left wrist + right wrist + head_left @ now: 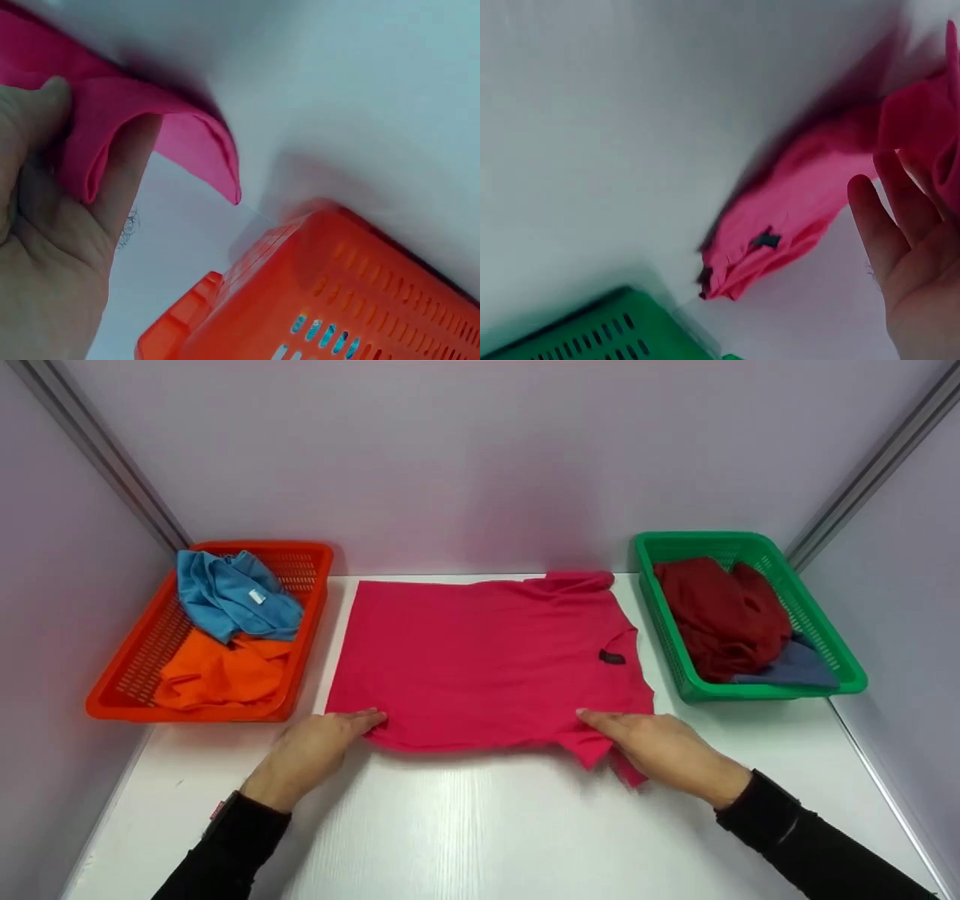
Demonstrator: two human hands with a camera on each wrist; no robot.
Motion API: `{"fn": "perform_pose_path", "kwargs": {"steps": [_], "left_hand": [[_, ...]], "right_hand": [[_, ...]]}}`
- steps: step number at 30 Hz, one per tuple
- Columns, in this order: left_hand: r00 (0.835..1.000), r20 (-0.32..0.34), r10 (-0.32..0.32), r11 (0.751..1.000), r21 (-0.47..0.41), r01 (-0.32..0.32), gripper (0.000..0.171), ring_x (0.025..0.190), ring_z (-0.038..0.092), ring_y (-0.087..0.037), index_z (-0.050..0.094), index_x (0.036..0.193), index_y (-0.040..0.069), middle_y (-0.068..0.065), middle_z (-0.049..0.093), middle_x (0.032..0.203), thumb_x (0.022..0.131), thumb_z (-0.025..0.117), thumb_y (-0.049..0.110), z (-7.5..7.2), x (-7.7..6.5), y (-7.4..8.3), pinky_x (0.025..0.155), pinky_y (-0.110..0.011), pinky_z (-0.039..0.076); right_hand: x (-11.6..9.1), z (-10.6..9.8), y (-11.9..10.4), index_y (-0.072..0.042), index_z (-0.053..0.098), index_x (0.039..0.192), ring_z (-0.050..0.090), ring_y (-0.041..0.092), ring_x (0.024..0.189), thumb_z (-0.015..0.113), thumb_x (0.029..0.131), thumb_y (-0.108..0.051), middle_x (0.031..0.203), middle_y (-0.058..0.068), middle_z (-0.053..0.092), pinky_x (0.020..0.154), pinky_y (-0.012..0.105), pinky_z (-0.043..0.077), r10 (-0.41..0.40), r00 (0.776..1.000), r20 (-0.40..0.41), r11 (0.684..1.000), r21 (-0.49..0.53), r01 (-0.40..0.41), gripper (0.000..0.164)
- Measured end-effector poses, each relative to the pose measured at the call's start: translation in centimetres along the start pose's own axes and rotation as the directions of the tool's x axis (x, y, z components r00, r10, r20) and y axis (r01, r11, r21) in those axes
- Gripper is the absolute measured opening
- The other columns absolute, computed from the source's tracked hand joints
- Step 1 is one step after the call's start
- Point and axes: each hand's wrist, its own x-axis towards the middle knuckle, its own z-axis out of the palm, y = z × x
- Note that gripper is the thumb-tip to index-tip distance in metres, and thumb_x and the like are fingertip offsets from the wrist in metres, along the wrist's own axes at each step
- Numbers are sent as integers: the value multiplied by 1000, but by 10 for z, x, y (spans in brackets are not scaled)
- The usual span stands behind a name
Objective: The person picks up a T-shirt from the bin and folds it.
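A pink T-shirt (472,660) lies spread sideways on the white table, its neckline with a black label (612,658) towards the right. My left hand (309,751) pinches the near corner of its hem, thumb above and fingers beneath; in the left wrist view the pink cloth (124,109) drapes over those fingers. At the near sleeve, my right hand (671,750) grips the shirt's edge, and a bit of sleeve hangs below it. Pink cloth (922,112) partly covers the right hand's fingers in the right wrist view, so its thumb is hidden there.
An orange basket (120,712) on the left contains a blue garment (232,596) and an orange garment (221,671). To the right stands a green basket (851,679) with a dark red garment (720,615) and a greyish-blue one (795,666). Pale panels enclose the table's back and sides.
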Motion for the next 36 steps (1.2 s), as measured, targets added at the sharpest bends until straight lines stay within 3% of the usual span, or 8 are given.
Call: {"fn": "perform_pose_path", "kwargs": {"steps": [2,5,7,9,13,20,26,36], "left_hand": [[999,-39,-21,998,-56,18,59,124,73,-29,62,147,18,-4,72,142,94,71,-6,-6,1,-1,96,-43,63],[990,-130,-55,991,-131,37,54,126,72,-28,62,147,17,-5,74,139,98,68,-4,-15,3,-1,101,-44,61],[977,-200,-74,985,-165,41,51,125,73,-28,62,146,17,-6,75,136,99,68,0,-21,4,-1,101,-44,61],[962,-259,-91,981,-188,42,48,121,75,-28,64,144,17,-7,77,132,99,69,3,-27,6,0,99,-44,62],[940,-322,-109,980,-194,47,45,114,78,-28,67,136,17,-7,79,124,95,73,-1,-34,9,2,94,-42,64],[939,-325,-110,980,-191,49,42,109,78,-29,71,127,13,-9,79,116,89,79,-2,-39,6,2,93,-44,64],[948,-297,-112,977,-209,50,33,106,78,-27,73,124,13,-9,80,112,93,78,4,-41,6,0,92,-43,65],[958,-219,-186,971,-191,145,24,96,79,-29,73,121,11,-14,81,107,98,74,11,-33,26,-7,88,-46,66]], "right_hand": [[2,-4,2,-28,52,156,46,4,50,80,93,-16,77,-6,69,50,16,40,16,1000,-17,1000,3,-16,70],[7,-14,7,-25,60,149,62,9,59,83,90,-16,77,-4,70,58,23,57,72,993,-96,997,23,-70,63],[11,-22,11,-23,67,139,75,17,76,81,92,-15,93,0,79,71,32,65,128,979,-161,990,84,-115,50],[16,-30,14,-21,70,129,79,23,91,78,95,-16,107,3,81,80,39,67,186,959,-213,976,150,-156,36],[24,-42,18,-20,69,120,75,20,87,71,101,-15,102,4,78,79,40,67,261,939,-226,946,254,-202,20],[29,-57,17,-21,67,115,68,16,84,73,99,-14,93,1,72,78,35,66,235,955,-182,948,259,-184,18],[33,-64,18,-22,66,108,64,14,79,70,102,-18,85,-2,68,75,30,59,226,968,-108,952,234,-196,8],[59,-52,31,-21,65,103,68,16,78,79,96,-23,86,-1,70,70,36,60,232,968,-94,967,132,-219,16]]}}
